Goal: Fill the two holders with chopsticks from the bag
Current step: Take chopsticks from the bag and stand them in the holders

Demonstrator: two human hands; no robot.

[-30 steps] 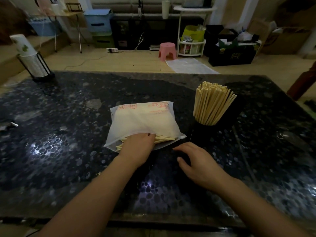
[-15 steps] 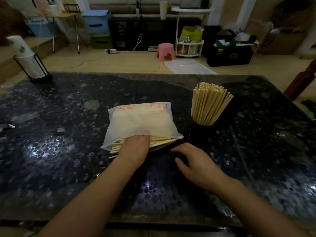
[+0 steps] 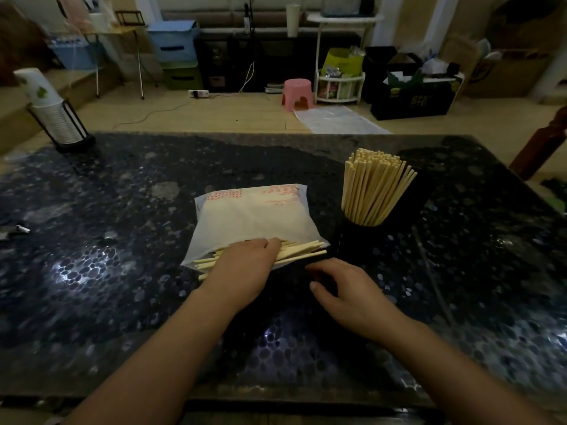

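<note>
Wooden chopsticks (image 3: 294, 251) now drawn farther out of bag (image 3: 251, 216) on table (image 3: 122, 240), gripped by left hand (image 3: 242, 271). Right hand (image 3: 346, 289) loosely curled, holding nothing; fingertips lost in dark beside full holder (image 3: 365, 237).

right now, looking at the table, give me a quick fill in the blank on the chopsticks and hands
1. The left hand grips a bundle of chopsticks at the open mouth of the white plastic ____.
2. The black holder to the right of the bag is already ____ of chopsticks.
3. The right hand holds ____ chopsticks.
4. The stack of paper cups stands at the table's far ____ corner.

Missing words: bag; full; no; left
</note>
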